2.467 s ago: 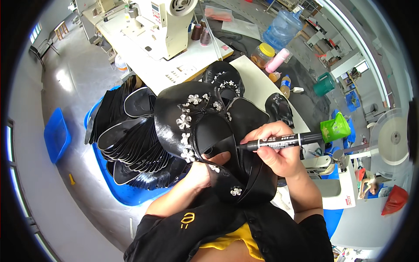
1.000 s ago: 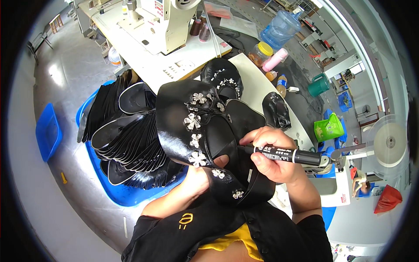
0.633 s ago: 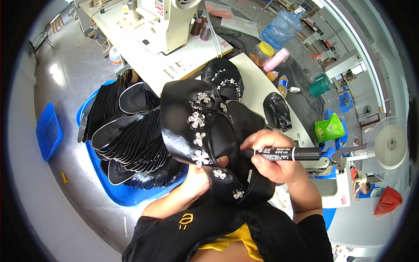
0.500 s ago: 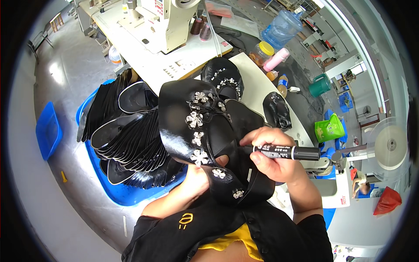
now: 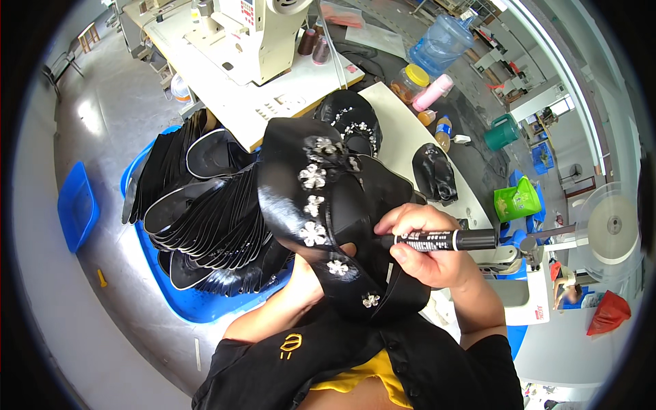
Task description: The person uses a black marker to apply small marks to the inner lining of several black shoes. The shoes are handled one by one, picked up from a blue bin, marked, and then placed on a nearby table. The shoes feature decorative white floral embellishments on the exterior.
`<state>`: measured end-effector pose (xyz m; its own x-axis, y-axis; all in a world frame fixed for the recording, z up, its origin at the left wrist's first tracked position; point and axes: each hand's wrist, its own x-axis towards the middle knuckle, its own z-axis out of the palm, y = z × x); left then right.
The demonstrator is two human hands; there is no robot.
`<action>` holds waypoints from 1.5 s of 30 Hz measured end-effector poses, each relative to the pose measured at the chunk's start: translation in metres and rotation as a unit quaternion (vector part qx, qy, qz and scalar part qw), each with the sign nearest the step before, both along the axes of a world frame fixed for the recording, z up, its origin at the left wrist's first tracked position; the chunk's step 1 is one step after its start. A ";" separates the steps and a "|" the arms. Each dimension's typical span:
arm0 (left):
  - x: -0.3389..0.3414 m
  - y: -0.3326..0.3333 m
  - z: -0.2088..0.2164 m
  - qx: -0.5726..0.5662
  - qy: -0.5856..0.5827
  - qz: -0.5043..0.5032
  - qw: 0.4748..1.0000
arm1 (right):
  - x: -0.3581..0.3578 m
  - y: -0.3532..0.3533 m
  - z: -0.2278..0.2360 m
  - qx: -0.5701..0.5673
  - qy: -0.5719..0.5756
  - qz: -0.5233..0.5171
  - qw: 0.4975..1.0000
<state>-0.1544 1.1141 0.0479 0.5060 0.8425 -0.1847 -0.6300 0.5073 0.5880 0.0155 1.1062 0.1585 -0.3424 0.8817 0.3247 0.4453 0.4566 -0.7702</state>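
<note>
My left hand (image 5: 305,281) grips a glossy black shoe upper (image 5: 288,198) from beneath, its thumb showing over the inner edge. A row of silvery flower ornaments (image 5: 313,176) runs along the upper. Most of the left fingers are hidden behind the leather. In my right hand (image 5: 441,268) is a black marker pen (image 5: 434,240), pinched between thumb and fingers and lying almost level. Its left end points at the upper's dark inner side; whether the tip touches cannot be seen. Beyond, another flowered black upper (image 5: 347,113) rests on the white table (image 5: 393,113).
To the left, a blue basin (image 5: 195,311) carries stacked black uppers (image 5: 212,212). A sewing machine (image 5: 263,41) stands at the back. A small black upper (image 5: 434,174), a yellow-lidded jar (image 5: 412,80), a pink bottle (image 5: 434,92) and a blue water jug (image 5: 441,44) are at the right.
The held upper has tilted, its left edge shifting to the right and slightly up. My right hand and the marker pen have barely moved.
</note>
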 end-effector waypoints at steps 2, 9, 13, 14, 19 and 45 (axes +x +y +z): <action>0.001 0.005 0.008 0.011 0.005 -0.016 1.000 | 0.000 0.003 -0.003 0.011 0.007 -0.021 1.000; 0.004 0.014 -0.012 -0.055 -0.113 -0.044 0.991 | 0.002 -0.011 0.002 0.041 0.193 -0.070 0.978; 0.002 0.021 -0.018 -0.018 -0.074 -0.025 0.997 | 0.015 -0.025 0.001 0.228 0.262 -0.190 0.918; 0.001 0.021 -0.018 -0.049 -0.092 -0.027 0.994 | 0.023 -0.030 -0.007 0.229 0.236 -0.265 0.907; 0.007 0.022 -0.021 -0.081 -0.081 0.012 0.993 | 0.026 -0.063 -0.064 -0.105 0.226 -0.434 0.866; 0.082 0.031 -0.096 -0.040 -0.137 -0.065 0.988 | -0.020 -0.038 -0.069 -0.036 -0.249 -0.080 0.965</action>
